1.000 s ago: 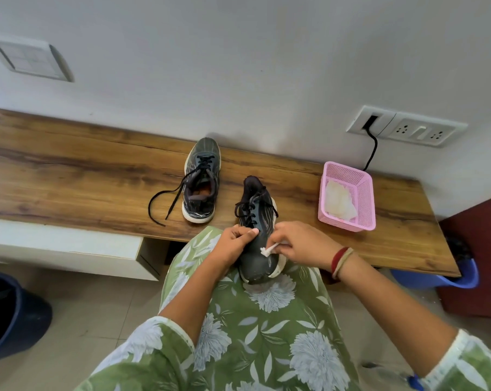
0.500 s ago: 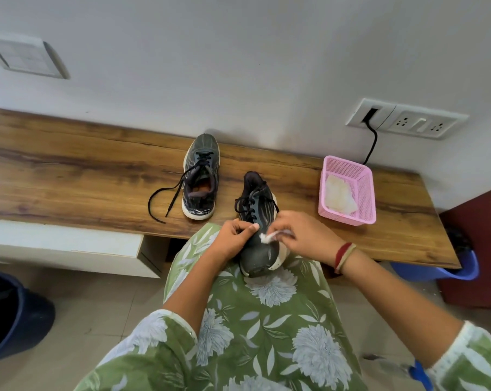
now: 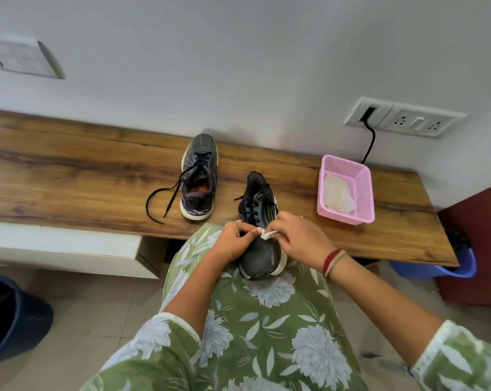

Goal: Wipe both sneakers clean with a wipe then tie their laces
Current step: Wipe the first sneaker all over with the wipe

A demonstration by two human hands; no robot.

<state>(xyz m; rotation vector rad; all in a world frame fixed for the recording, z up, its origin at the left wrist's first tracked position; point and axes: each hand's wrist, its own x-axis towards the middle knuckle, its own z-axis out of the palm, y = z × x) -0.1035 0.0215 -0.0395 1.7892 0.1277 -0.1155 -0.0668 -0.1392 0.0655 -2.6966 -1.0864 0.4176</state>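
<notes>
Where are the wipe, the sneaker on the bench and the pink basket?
wipe (image 3: 266,235), head view, on its exposed white fold.
sneaker on the bench (image 3: 200,169), head view, on its laced tongue.
pink basket (image 3: 362,193), head view, on its right mesh wall.

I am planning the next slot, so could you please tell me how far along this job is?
Done: nothing yet. In hand: the left hand grips the lap sneaker while the right hand pinches a wipe against its upper. Left: the second sneaker on the bench, its laces trailing loose, may need wiping, and both need tying.
</notes>
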